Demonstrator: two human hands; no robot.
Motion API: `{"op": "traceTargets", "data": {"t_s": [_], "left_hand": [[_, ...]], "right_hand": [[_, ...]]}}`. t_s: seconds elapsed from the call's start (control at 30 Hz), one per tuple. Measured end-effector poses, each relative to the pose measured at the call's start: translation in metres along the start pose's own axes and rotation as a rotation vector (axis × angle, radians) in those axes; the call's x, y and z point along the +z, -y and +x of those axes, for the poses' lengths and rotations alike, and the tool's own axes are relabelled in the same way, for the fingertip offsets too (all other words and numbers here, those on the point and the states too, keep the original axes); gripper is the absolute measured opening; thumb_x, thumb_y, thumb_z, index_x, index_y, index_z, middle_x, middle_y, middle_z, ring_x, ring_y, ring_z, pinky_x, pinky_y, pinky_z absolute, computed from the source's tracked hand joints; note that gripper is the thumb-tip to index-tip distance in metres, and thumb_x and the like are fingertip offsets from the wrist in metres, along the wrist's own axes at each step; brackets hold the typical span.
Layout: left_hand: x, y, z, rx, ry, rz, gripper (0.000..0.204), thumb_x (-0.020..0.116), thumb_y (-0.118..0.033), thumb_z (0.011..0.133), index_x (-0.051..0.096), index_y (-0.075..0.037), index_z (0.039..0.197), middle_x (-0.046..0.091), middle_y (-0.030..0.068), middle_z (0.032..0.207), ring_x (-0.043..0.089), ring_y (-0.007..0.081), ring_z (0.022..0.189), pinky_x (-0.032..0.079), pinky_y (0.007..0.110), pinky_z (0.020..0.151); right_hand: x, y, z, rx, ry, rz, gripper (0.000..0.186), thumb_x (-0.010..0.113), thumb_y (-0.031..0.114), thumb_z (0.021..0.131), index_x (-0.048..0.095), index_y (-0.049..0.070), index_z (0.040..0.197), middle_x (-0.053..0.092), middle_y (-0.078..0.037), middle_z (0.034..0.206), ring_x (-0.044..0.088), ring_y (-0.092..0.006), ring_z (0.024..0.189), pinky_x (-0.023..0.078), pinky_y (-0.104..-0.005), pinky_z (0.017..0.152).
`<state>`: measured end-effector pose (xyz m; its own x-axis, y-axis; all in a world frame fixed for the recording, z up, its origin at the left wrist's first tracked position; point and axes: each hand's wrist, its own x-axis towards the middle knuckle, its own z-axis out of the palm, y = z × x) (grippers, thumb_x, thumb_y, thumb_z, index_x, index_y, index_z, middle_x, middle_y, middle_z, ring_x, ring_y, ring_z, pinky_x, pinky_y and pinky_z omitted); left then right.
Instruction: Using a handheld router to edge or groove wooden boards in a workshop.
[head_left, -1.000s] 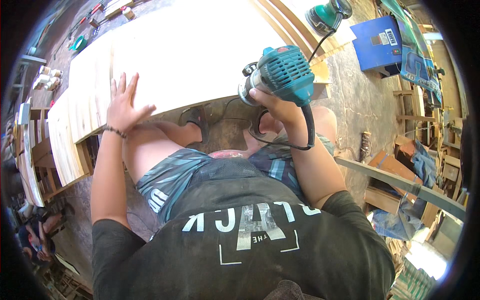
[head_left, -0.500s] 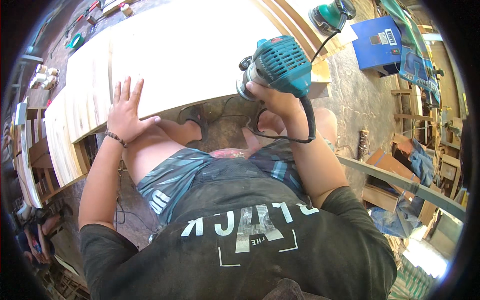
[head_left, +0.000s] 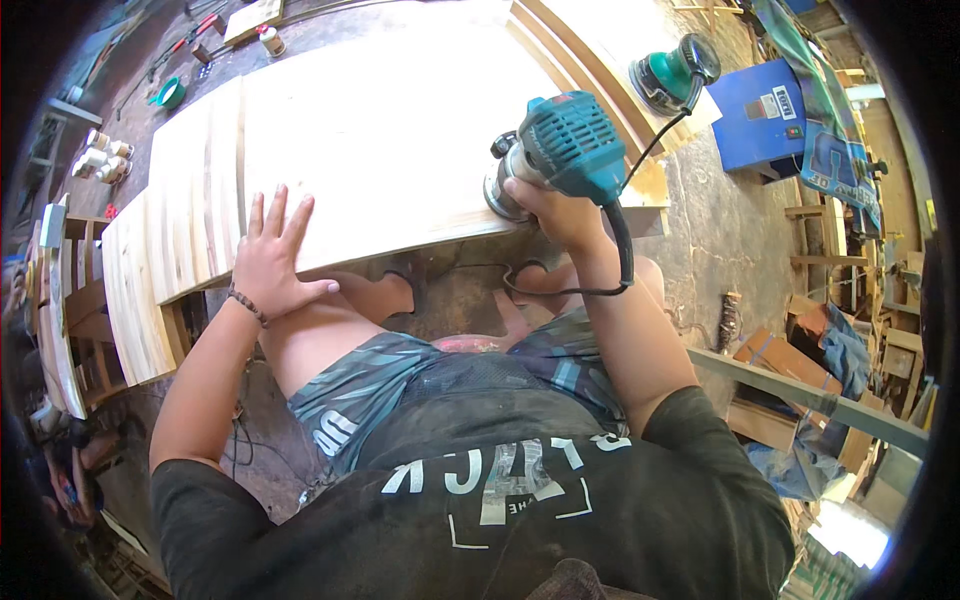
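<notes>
A broad pale wood panel [head_left: 370, 150] lies in front of me. My left hand [head_left: 275, 262] rests flat near its front edge, fingers spread and thumb out, with a beaded bracelet at the wrist. Farther right, a teal trim router [head_left: 575, 140] stands at the same edge, its round base on or just over the wood. My right hand [head_left: 558, 212] wraps round the router's lower body, the thumb showing in front. The bit is hidden, and whether it spins cannot be made out. A black cord [head_left: 622, 250] loops from the tool under the panel edge.
A green sander [head_left: 672, 78] sits beyond the router near long wood strips [head_left: 575, 50]. A blue box [head_left: 760, 110] stands on the floor at right. A metal bar [head_left: 820, 395] and wood scraps lie lower right. White bottles [head_left: 103, 157] stand far left. Another person's limbs [head_left: 75, 485] show lower left.
The whole view has shifted, so the panel, router and hands appear lower and slightly to the right. Both hands keep their hold, and the router stays near the same stretch of edge.
</notes>
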<state>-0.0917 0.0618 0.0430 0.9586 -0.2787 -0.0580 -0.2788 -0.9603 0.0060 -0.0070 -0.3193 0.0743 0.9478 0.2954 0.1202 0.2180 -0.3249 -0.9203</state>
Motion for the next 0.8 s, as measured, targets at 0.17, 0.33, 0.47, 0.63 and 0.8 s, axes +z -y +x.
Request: {"op": "traceTargets", "data": {"t_s": [0.17, 0.33, 0.47, 0.63, 0.8], "left_hand": [[0.002, 0.001, 0.001, -0.023, 0.055, 0.02, 0.12, 0.072, -0.076, 0.06, 0.03, -0.02, 0.157, 0.02, 0.0201, 0.163, 0.018, 0.0508, 0.147, 0.039, 0.059, 0.106], [0.009, 0.007, 0.002, 0.047, -0.052, 0.019, 0.118, 0.069, -0.081, 0.061, 0.032, -0.022, 0.157, 0.022, 0.0216, 0.162, 0.02, 0.0528, 0.146, 0.046, 0.061, 0.096], [0.012, 0.009, 0.002, 0.026, -0.032, 0.02, 0.119, 0.067, -0.083, 0.061, 0.033, -0.022, 0.157, 0.022, 0.0217, 0.162, 0.02, 0.0529, 0.146, 0.045, 0.062, 0.096], [0.01, 0.008, 0.004, 0.052, -0.044, 0.007, 0.118, 0.065, -0.084, 0.062, 0.034, -0.021, 0.156, 0.022, 0.0217, 0.162, 0.02, 0.0538, 0.146, 0.043, 0.064, 0.098], [0.006, 0.006, 0.004, 0.021, 0.011, 0.02, 0.118, 0.066, -0.082, 0.062, 0.037, -0.014, 0.154, 0.023, 0.0212, 0.162, 0.02, 0.0534, 0.146, 0.037, 0.062, 0.106]], "right_hand": [[-0.001, -0.001, 0.017, 0.026, -0.05, 0.068, 0.047, 0.079, 0.019, 0.077, 0.062, 0.004, 0.118, 0.064, -0.008, 0.11, 0.061, -0.0218, 0.102, 0.05, -0.0372, 0.089], [0.002, -0.006, 0.045, -0.078, -0.075, -0.03, 0.041, 0.078, 0.019, 0.077, 0.065, 0.004, 0.113, 0.067, -0.008, 0.105, 0.064, -0.0216, 0.098, 0.052, -0.0362, 0.086], [0.003, -0.014, 0.067, -0.118, -0.107, 0.025, 0.038, 0.079, 0.023, 0.077, 0.068, 0.005, 0.108, 0.071, -0.009, 0.101, 0.068, -0.0226, 0.094, 0.054, -0.0367, 0.084], [0.002, -0.02, 0.095, -0.131, -0.139, -0.025, 0.039, 0.08, 0.028, 0.076, 0.07, 0.005, 0.105, 0.072, -0.01, 0.101, 0.069, -0.0239, 0.095, 0.054, -0.0362, 0.084], [0.002, -0.023, 0.116, -0.179, -0.164, -0.066, 0.038, 0.079, 0.032, 0.076, 0.07, 0.005, 0.103, 0.071, -0.009, 0.099, 0.069, -0.0232, 0.093, 0.054, -0.0357, 0.084]]}}
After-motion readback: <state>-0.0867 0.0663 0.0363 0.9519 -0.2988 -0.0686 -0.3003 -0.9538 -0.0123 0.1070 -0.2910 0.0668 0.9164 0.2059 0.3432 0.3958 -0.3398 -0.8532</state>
